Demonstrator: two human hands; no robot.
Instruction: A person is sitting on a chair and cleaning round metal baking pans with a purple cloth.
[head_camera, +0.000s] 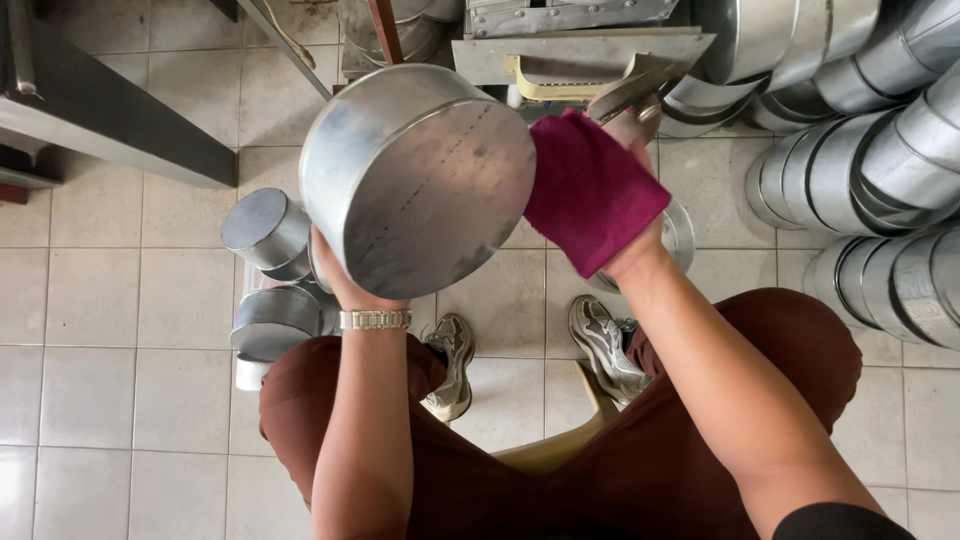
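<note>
My left hand (340, 280), mostly hidden, seems to clasp the round shiny aluminium pot (415, 180) above my lap, so I press the clutched magenta cloth (592, 190) firmly with my right hand (635, 245).

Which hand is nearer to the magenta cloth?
The right hand: it holds the magenta cloth against the round metal pan. The left hand grips the pan's lower left rim, apart from the cloth.

Pale square floor tiles (120, 300) with grey grout throughout. Dark metal bench (110, 110) far left of the hands. Stacked shiny metal tins (880, 180) right of them, more tins (270, 290) on floor lower left. Even, diffuse light.
</note>
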